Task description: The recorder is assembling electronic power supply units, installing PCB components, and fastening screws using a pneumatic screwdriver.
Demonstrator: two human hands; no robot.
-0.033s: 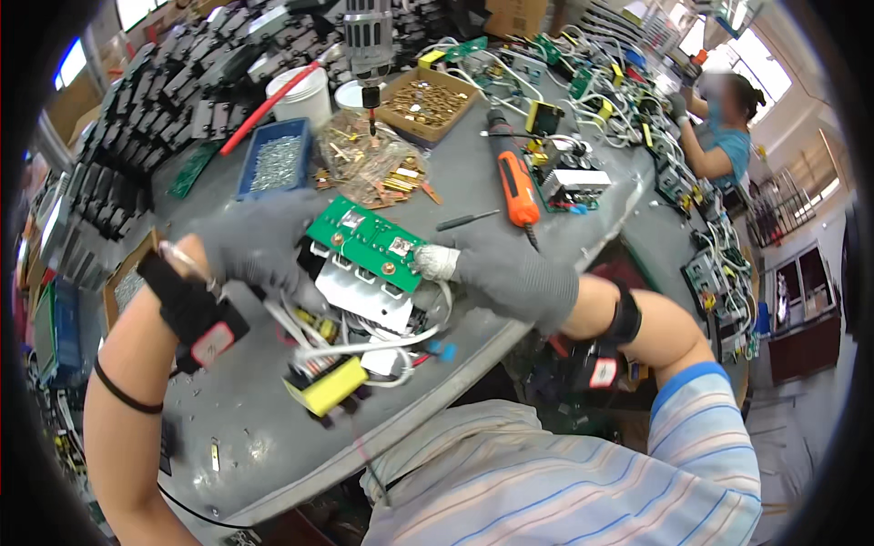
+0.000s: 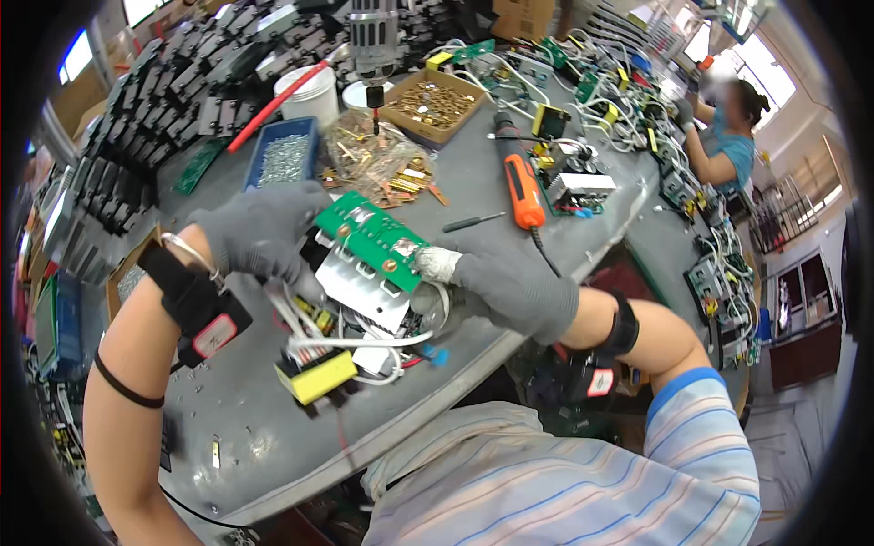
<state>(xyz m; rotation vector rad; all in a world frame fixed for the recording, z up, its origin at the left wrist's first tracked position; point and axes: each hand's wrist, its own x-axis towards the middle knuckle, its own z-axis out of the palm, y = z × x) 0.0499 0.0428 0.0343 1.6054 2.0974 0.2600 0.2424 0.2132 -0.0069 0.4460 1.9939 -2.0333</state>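
Note:
A green circuit board (image 2: 371, 238) with a silver heatsink (image 2: 360, 293) under it is held tilted over the near part of the grey workbench. White cables and a yellow-wrapped transformer (image 2: 316, 377) hang from it toward me. My right hand (image 2: 505, 280), in a grey glove with a whitish fingertip covering, is closed on the board's right end, thumb on top. My left hand (image 2: 266, 229), also gloved, is at the assembly's left side with bent fingers by the heatsink and wires; its exact grip is partly hidden.
An orange electric screwdriver (image 2: 523, 189) and a thin dark screwdriver (image 2: 473, 221) lie beyond my right hand. Behind the board are a blue screw tray (image 2: 284, 156), a bag of copper pieces (image 2: 378, 159) and a cardboard box (image 2: 435, 107). A hanging driver (image 2: 374, 55) points down. A co-worker (image 2: 724, 136) is at far right.
The board and heatsink have shifted very slightly in my hands, and the hanging transformer has swung a little left. Both hands keep their places at the assembly.

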